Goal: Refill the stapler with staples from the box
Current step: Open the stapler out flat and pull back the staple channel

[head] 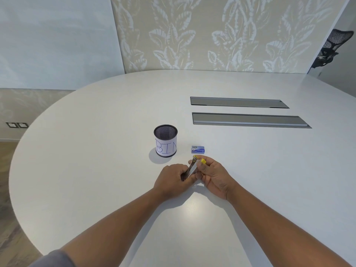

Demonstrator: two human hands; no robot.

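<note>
A small stapler (192,167) with a silver metal body and yellow parts is held just above the white table (96,151), tilted with its far end up. My left hand (171,180) grips its near end. My right hand (213,176) holds its far part, with a yellow piece (203,161) sticking out between thumb and fingers. The stapler looks hinged apart at the far end. A small blue and white staple box (198,149) lies shut on the table just beyond my hands.
A black mesh cup (165,140) with a paper label reading BIN stands left of the box. Two long grey cable hatches (248,120) are set into the table farther back right. A black office chair (333,47) stands at the far right.
</note>
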